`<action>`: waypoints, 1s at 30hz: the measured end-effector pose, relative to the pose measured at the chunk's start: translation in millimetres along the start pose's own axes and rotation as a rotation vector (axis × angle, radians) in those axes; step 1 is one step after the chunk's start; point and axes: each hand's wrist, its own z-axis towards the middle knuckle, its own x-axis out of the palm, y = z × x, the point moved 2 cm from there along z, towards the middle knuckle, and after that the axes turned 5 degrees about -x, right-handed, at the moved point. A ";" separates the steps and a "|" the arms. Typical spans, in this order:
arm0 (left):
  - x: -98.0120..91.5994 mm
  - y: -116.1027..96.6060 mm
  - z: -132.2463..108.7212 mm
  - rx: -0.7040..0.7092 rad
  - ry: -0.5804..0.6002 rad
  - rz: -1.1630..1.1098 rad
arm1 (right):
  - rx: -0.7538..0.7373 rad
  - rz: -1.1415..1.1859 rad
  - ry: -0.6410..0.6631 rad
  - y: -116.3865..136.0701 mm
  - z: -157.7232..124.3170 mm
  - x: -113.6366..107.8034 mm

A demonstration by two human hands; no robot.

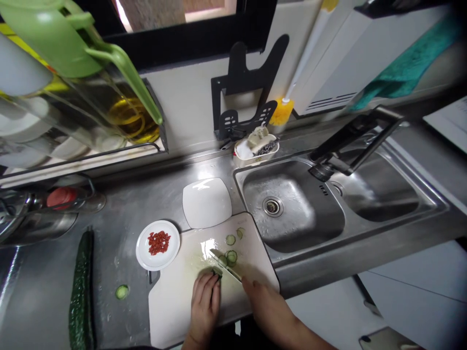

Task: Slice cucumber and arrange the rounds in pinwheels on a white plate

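Note:
My right hand (260, 299) is closed round the handle of a kitchen knife (228, 267), whose blade points up and left over the cutting board (171, 301). Under the fingertips of my left hand (205, 296), a short cucumber piece (217, 272) is pinned to the board, mostly hidden by the fingers. The blade is right beside that piece. Several thin cucumber slices (231, 256) lie just past the blade, some overlapping. Farther up the board are a loose slice (230, 239) and a curled, thin one (240, 233).
A white plate with chopped red bits (159, 243) stands at the board's left corner, a bare square plate (206, 201) behind it. On the left counter lie a whole cucumber (80, 291) and a cucumber end (121, 291). To the right is a double sink (292, 214) with a black faucet (335, 150).

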 end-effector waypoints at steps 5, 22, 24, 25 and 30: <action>-0.5 0.4 0.8 0.002 0.007 -0.002 | 0.024 -0.019 0.142 9.2 -12.5 -7.7; 0.7 1.8 -1.4 0.033 -0.027 0.021 | 0.011 -0.085 0.139 16.4 -27.2 -14.8; 0.7 1.1 -1.0 0.030 -0.025 0.021 | 0.011 -0.076 0.126 15.7 -26.4 -13.8; 0.8 0.9 -1.0 0.029 -0.024 0.020 | 0.013 -0.066 0.122 15.6 -25.9 -13.7; 1.9 2.0 -1.7 0.033 -0.036 0.016 | 0.008 -0.057 0.149 14.9 -23.3 -14.6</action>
